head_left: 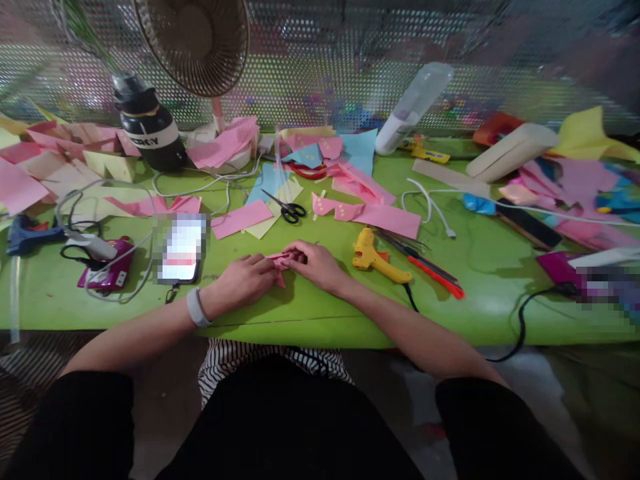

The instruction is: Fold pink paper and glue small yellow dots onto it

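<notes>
Both my hands meet over a small folded piece of pink paper near the front of the green table. My left hand presses on its left part with bent fingers. From the other side, my right hand pinches the paper's right edge between thumb and fingers. Much of the paper is hidden under the hands. Black-handled scissors lie open just beyond, beside a flat pink strip. Folded pink pieces with small yellow marks rest further right.
A yellow glue gun and a red cutter lie to the right. On the left are a phone, a purple power block and a blue glue gun. A black bottle and a fan stand behind.
</notes>
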Tool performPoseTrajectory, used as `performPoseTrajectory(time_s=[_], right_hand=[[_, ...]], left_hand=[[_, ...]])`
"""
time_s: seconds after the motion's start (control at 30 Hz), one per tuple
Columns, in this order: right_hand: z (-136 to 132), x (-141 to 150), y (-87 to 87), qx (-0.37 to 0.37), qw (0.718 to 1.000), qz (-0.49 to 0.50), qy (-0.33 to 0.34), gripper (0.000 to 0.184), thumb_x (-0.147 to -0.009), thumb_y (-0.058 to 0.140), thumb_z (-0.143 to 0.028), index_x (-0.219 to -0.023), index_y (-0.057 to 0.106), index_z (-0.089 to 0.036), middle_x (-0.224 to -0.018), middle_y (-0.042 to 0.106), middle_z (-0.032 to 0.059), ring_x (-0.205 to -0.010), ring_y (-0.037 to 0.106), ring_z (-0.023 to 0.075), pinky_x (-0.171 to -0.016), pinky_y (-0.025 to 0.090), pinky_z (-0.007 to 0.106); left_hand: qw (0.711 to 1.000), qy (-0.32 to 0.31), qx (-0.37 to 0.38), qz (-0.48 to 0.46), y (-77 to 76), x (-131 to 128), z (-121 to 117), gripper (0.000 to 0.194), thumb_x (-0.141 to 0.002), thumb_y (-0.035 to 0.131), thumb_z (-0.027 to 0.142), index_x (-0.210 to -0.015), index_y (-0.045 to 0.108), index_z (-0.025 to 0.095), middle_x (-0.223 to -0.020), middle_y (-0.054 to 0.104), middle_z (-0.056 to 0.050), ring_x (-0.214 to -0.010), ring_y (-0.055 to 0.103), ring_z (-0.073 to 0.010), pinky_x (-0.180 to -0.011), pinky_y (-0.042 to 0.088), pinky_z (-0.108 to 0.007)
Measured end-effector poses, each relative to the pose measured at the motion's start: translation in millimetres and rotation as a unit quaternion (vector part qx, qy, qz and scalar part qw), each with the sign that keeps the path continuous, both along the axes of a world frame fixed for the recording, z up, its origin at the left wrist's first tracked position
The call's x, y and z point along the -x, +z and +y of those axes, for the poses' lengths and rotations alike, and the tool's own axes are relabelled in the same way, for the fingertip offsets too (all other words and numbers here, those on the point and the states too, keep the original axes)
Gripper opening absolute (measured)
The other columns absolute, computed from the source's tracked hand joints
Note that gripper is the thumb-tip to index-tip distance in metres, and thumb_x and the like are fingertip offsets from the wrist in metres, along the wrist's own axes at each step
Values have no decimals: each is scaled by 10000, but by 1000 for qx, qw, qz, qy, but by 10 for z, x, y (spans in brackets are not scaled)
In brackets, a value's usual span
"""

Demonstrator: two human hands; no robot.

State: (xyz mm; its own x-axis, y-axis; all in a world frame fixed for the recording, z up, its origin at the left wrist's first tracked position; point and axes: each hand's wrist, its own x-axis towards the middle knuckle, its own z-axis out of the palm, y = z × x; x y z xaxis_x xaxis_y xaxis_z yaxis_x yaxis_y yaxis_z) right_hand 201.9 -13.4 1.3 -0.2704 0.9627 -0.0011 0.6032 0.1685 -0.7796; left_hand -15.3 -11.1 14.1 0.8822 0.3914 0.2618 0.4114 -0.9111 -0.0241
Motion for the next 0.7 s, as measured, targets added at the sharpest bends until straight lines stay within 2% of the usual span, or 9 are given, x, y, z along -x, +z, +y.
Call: performPoseTrajectory(time_s=[0.13,0.33,0.53,0.7], right_hand=[[-1,-4,-20,-14,1000,0,4,200,-859,687,-348,-967,675,-180,-824,711,27,-686,607,148,-630,448,275],[16,1,-35,-16,1000,11,8,254,-867,669,-413,-964,680,-177,-781,704,24,-664,608,152,-603,448,271],[-5,-21,-65,-29,999,17,-6,287,-867,649,-434,-985,685,-176,-790,702,36,-653,606,164,-592,470,289],[1,-62,-93,-43,999,16,-9,247,-853,651,-384,-986,682,-178,-802,710,40,-675,632,175,-609,499,298]], left_hand=[[1000,5,5,21,2,-28,-116,221,-1008,449,199,-1054,654,131,-1079,687,-118,-982,642,-216,-853,570,-348],[999,-22,8,29,-20,16,-61,245,-962,462,70,-1147,613,122,-1171,672,-135,-1145,610,-232,-929,564,-350],[999,-40,26,14,-38,-18,30,208,-946,491,74,-1092,633,113,-1127,686,-138,-1117,624,-227,-942,552,-358],[997,-54,46,0,-10,-69,104,207,-919,519,76,-1033,676,150,-1091,704,-104,-1073,643,-191,-929,544,-306]])
